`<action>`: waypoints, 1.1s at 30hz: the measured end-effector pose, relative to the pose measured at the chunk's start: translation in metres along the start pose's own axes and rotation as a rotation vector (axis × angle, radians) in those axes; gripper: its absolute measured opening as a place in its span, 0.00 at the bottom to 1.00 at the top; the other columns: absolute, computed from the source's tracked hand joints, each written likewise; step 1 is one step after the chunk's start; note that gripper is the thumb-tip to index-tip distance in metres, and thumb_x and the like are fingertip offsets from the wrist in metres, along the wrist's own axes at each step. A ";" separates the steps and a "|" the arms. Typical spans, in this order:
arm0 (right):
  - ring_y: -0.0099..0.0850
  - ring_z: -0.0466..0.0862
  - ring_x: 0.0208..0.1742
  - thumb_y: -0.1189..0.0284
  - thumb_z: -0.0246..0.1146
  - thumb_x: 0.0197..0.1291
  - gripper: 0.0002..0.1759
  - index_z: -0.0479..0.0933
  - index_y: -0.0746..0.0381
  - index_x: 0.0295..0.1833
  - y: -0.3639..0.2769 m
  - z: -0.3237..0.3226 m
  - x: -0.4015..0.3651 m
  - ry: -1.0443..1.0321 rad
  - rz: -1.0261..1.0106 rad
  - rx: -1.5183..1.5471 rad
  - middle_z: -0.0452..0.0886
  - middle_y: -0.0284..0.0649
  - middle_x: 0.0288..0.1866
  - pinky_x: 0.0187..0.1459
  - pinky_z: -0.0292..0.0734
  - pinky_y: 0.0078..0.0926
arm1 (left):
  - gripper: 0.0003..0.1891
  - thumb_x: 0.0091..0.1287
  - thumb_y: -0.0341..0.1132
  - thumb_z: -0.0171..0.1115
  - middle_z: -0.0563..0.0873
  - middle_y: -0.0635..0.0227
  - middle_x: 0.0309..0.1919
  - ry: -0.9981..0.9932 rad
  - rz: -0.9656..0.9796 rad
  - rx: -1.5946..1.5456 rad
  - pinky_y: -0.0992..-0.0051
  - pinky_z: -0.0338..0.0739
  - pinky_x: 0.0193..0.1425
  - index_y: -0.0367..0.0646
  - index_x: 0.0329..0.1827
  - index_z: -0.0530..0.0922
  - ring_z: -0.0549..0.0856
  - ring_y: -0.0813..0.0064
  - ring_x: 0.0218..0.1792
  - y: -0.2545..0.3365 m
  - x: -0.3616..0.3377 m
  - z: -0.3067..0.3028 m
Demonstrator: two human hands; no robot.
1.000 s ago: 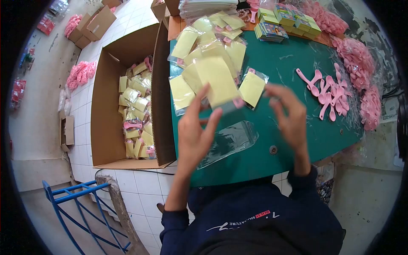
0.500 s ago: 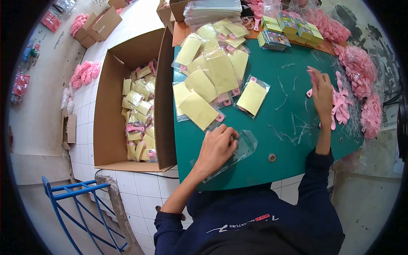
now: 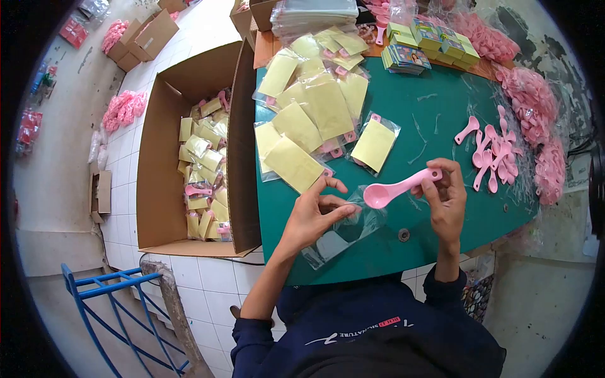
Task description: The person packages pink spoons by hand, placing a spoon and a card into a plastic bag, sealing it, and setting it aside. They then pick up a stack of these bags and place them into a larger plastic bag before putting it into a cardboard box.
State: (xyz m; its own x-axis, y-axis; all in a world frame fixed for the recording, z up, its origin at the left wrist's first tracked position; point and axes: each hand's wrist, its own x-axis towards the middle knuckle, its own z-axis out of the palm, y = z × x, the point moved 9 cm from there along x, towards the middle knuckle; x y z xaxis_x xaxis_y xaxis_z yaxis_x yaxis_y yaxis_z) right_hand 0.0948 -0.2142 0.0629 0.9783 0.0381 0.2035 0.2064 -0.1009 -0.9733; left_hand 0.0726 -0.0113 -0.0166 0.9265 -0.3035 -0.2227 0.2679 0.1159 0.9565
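A pink spoon (image 3: pixel 396 191) is in my right hand (image 3: pixel 446 200), gripped by the end of its handle. Its bowl points left, at the mouth of a clear plastic bag (image 3: pixel 343 241). My left hand (image 3: pixel 317 216) pinches that bag near its upper edge, with thumb and fingers around the film. Several loose pink spoons (image 3: pixel 498 154) lie in a pile at the right of the table. Just above my left hand, packed bags with pale yellow cards (image 3: pixel 294 163) overlap in a heap. One more packed bag (image 3: pixel 375 145) lies apart, to the right of the heap.
A large cardboard box (image 3: pixel 155 208) full of packed bags stands left of the green table (image 3: pixel 403 264). Stacked cards (image 3: pixel 406 58) and clear bags (image 3: pixel 315 16) sit at the back. Bundles of pink spoons (image 3: pixel 529 101) line the right edge. A blue metal rack (image 3: pixel 104 277) is at lower left.
My right hand has come back from the spoon pile towards the bag, carrying a pink spoon. My left hand has raised and spread the mouth of the bag.
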 end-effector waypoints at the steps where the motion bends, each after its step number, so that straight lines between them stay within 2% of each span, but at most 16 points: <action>1: 0.24 0.82 0.34 0.81 0.57 0.62 0.13 0.70 0.64 0.52 0.001 0.001 0.000 -0.024 0.004 -0.009 0.77 0.37 0.35 0.37 0.77 0.18 | 0.14 0.64 0.29 0.63 0.87 0.61 0.35 0.001 0.006 -0.009 0.82 0.76 0.41 0.39 0.47 0.67 0.84 0.81 0.37 0.000 0.001 -0.001; 8: 0.25 0.82 0.36 0.79 0.59 0.61 0.14 0.70 0.66 0.52 0.002 0.025 0.000 -0.200 0.034 -0.121 0.78 0.37 0.35 0.39 0.77 0.20 | 0.16 0.66 0.33 0.61 0.87 0.64 0.38 0.003 0.003 -0.007 0.82 0.75 0.43 0.38 0.55 0.73 0.82 0.83 0.39 -0.004 0.001 0.005; 11: 0.26 0.82 0.36 0.78 0.59 0.62 0.11 0.70 0.67 0.50 -0.010 0.033 0.001 -0.225 -0.003 -0.139 0.79 0.40 0.36 0.39 0.77 0.21 | 0.17 0.69 0.33 0.56 0.86 0.63 0.41 -0.034 -0.036 0.106 0.79 0.74 0.50 0.35 0.58 0.72 0.82 0.80 0.42 0.000 -0.001 0.013; 12: 0.27 0.83 0.36 0.77 0.59 0.62 0.11 0.71 0.67 0.49 -0.017 0.033 0.001 -0.219 -0.041 -0.147 0.80 0.41 0.36 0.39 0.77 0.21 | 0.17 0.72 0.37 0.52 0.85 0.64 0.42 -0.118 -0.069 0.222 0.78 0.74 0.51 0.34 0.56 0.76 0.81 0.80 0.44 0.002 -0.002 0.017; 14: 0.29 0.83 0.35 0.75 0.59 0.63 0.10 0.71 0.68 0.48 -0.029 0.033 0.003 -0.204 -0.118 -0.165 0.81 0.42 0.37 0.38 0.78 0.22 | 0.18 0.72 0.39 0.50 0.85 0.63 0.42 -0.202 -0.061 0.129 0.78 0.74 0.51 0.32 0.53 0.77 0.81 0.80 0.44 0.008 -0.005 0.023; 17: 0.33 0.83 0.41 0.71 0.62 0.61 0.10 0.74 0.66 0.43 -0.052 0.039 0.010 -0.285 -0.333 -0.292 0.81 0.42 0.43 0.40 0.78 0.24 | 0.19 0.72 0.39 0.50 0.85 0.63 0.42 -0.232 0.006 0.069 0.77 0.74 0.51 0.31 0.52 0.78 0.81 0.79 0.43 0.018 -0.009 0.026; 20: 0.36 0.80 0.50 0.68 0.66 0.56 0.11 0.76 0.64 0.38 -0.070 0.073 0.010 -0.647 -0.474 -0.438 0.79 0.43 0.50 0.47 0.77 0.30 | 0.19 0.73 0.39 0.49 0.85 0.61 0.42 -0.160 0.062 0.007 0.76 0.74 0.52 0.31 0.53 0.78 0.82 0.77 0.43 0.030 -0.012 0.020; 22: 0.37 0.79 0.52 0.64 0.64 0.57 0.13 0.79 0.63 0.39 -0.076 0.083 0.021 -0.837 -0.519 -0.297 0.78 0.44 0.53 0.52 0.74 0.33 | 0.18 0.73 0.38 0.48 0.85 0.56 0.42 -0.094 0.013 -0.098 0.73 0.77 0.50 0.31 0.52 0.78 0.84 0.71 0.44 0.037 -0.018 0.014; 24: 0.38 0.78 0.54 0.61 0.63 0.58 0.15 0.82 0.62 0.41 -0.082 0.084 0.041 -1.026 -0.558 -0.151 0.76 0.44 0.55 0.56 0.71 0.37 | 0.19 0.73 0.39 0.49 0.84 0.57 0.45 -0.111 0.119 -0.128 0.75 0.79 0.46 0.31 0.54 0.76 0.84 0.69 0.45 0.053 -0.026 0.008; 25: 0.36 0.78 0.53 0.60 0.59 0.61 0.16 0.83 0.60 0.43 -0.056 0.064 0.094 -0.822 -0.396 0.040 0.78 0.42 0.54 0.55 0.72 0.33 | 0.19 0.73 0.39 0.49 0.84 0.57 0.47 -0.124 0.167 -0.143 0.75 0.80 0.44 0.32 0.55 0.75 0.84 0.69 0.46 0.059 -0.033 0.004; 26: 0.34 0.80 0.48 0.61 0.56 0.63 0.16 0.82 0.62 0.40 -0.044 0.041 0.146 -0.619 -0.472 -0.374 0.82 0.42 0.46 0.51 0.73 0.28 | 0.19 0.72 0.40 0.49 0.84 0.54 0.45 -0.088 0.218 -0.114 0.71 0.80 0.49 0.29 0.52 0.76 0.85 0.63 0.44 0.066 -0.041 -0.002; 27: 0.37 0.81 0.43 0.59 0.54 0.63 0.19 0.81 0.65 0.41 -0.004 0.001 0.204 -0.329 -0.251 -0.592 0.83 0.43 0.39 0.47 0.74 0.29 | 0.19 0.72 0.39 0.50 0.85 0.54 0.44 -0.117 0.293 -0.127 0.70 0.80 0.49 0.29 0.51 0.77 0.85 0.63 0.44 0.070 -0.048 -0.004; 28: 0.42 0.82 0.43 0.59 0.54 0.63 0.20 0.80 0.66 0.41 0.022 -0.031 0.241 -0.091 -0.179 -0.801 0.83 0.48 0.37 0.46 0.74 0.35 | 0.18 0.72 0.39 0.50 0.85 0.53 0.44 -0.147 0.369 -0.140 0.70 0.80 0.48 0.29 0.50 0.78 0.85 0.63 0.44 0.069 -0.055 -0.008; 29: 0.45 0.81 0.44 0.59 0.55 0.62 0.21 0.80 0.67 0.42 0.066 -0.060 0.278 -0.045 -0.080 -0.988 0.82 0.50 0.39 0.46 0.74 0.38 | 0.18 0.72 0.38 0.50 0.85 0.53 0.43 -0.176 0.448 -0.153 0.69 0.81 0.48 0.29 0.48 0.79 0.86 0.62 0.44 0.073 -0.062 -0.009; 30: 0.49 0.81 0.45 0.58 0.56 0.61 0.21 0.80 0.67 0.42 0.107 -0.088 0.305 0.003 0.022 -1.171 0.81 0.53 0.41 0.47 0.74 0.40 | 0.15 0.71 0.36 0.52 0.86 0.54 0.42 -0.180 0.398 -0.296 0.64 0.77 0.54 0.31 0.45 0.81 0.85 0.63 0.47 0.079 -0.068 -0.007; 33: 0.52 0.81 0.39 0.61 0.61 0.58 0.17 0.80 0.67 0.39 0.141 -0.106 0.304 0.323 0.038 -1.186 0.81 0.54 0.38 0.42 0.76 0.43 | 0.13 0.69 0.33 0.53 0.86 0.56 0.43 -0.060 0.501 0.223 0.58 0.71 0.62 0.33 0.46 0.81 0.84 0.64 0.49 0.089 -0.079 -0.009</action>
State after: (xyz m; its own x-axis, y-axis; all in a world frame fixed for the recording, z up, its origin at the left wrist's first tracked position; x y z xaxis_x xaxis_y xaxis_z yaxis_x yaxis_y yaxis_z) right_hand 0.4234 -0.3224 -0.0007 0.9084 -0.2152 0.3584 -0.0995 -0.9440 -0.3145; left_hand 0.0254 0.0314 0.0846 0.9078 -0.3166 0.2750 -0.2704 0.0593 0.9609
